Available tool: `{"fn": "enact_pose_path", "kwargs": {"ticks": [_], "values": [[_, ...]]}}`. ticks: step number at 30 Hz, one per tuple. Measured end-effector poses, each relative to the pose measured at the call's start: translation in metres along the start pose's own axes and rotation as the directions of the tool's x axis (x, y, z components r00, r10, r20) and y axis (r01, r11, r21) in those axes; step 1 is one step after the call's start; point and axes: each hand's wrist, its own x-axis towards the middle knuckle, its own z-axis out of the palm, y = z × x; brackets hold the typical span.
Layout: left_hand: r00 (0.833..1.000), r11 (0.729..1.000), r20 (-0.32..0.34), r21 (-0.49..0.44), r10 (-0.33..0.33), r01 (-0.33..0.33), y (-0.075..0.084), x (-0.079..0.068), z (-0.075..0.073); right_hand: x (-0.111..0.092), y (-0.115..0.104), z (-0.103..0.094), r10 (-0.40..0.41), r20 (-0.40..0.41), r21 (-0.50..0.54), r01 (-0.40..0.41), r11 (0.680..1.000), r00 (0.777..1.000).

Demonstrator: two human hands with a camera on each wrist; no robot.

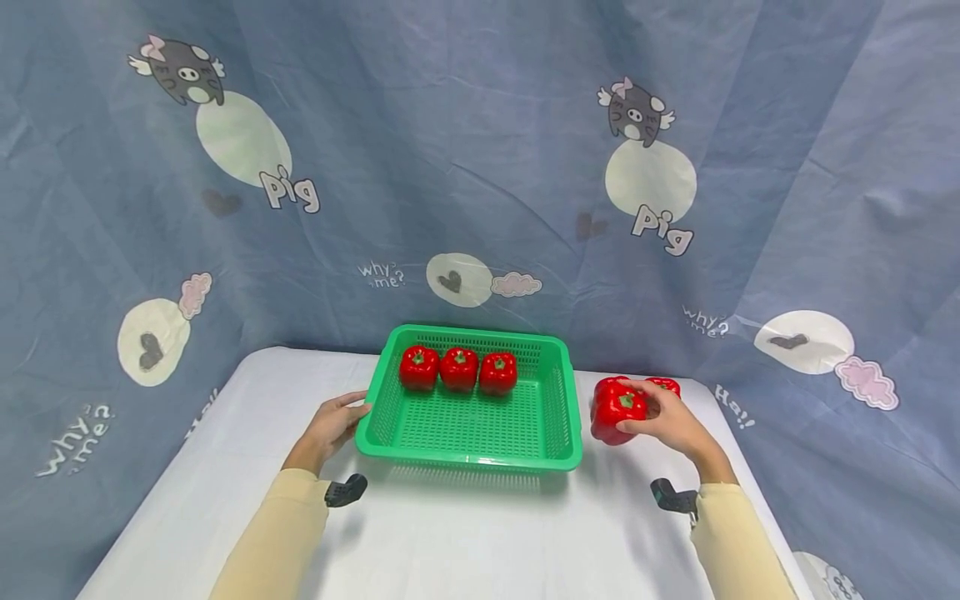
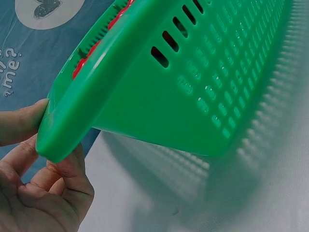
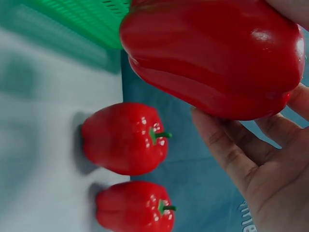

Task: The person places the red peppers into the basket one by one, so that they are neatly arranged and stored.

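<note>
My left hand [image 1: 334,427] pinches the left rim of a green plastic basket [image 1: 465,461], thumb on one side and fingers beneath, as the left wrist view shows. Inside the basket three red bell peppers [image 1: 459,370] stand in a row along the back wall, stems up. To the right of the basket, my right hand [image 1: 670,422] grips another red bell pepper [image 3: 212,58] between thumb and fingers, held above the white table. Two more red peppers stand behind it, one [image 3: 126,139] nearer the basket and the other [image 3: 135,207] farther right, partly hidden by the hand in the head view.
The white table [image 1: 465,542] runs up to a blue cloth backdrop [image 1: 510,208] printed with pigs and words. A dark wrist camera mount [image 1: 346,491] sits at the left sleeve, another mount [image 1: 673,497] at the right.
</note>
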Motion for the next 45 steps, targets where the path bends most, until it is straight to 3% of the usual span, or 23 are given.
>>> {"fn": "enact_pose_path", "kwargs": {"ticks": [18, 33, 39, 45], "values": [[1.000, 1.000, 0.005, -0.023, 0.008, -0.008, -0.002, 0.001, -0.001, 0.019, -0.018, 0.008, -0.104, 0.024, -0.009, 0.104, 0.995, 0.994], [1.000, 1.000, 0.008, -0.028, 0.001, -0.001, -0.001, 0.002, -0.001, 0.042, -0.031, 0.027, -0.034, 0.071, 0.091, 0.027, 0.995, 0.997], [1.000, 1.000, 0.010, -0.025, -0.002, 0.002, -0.002, 0.001, -0.001, 0.047, -0.041, 0.035, -0.066, 0.082, 0.110, 0.056, 0.992, 0.994], [1.000, 1.000, 0.010, -0.023, -0.009, 0.009, 0.001, 0.001, 0.000, 0.058, -0.034, 0.046, -0.064, 0.078, 0.114, 0.055, 0.992, 0.995]]}}
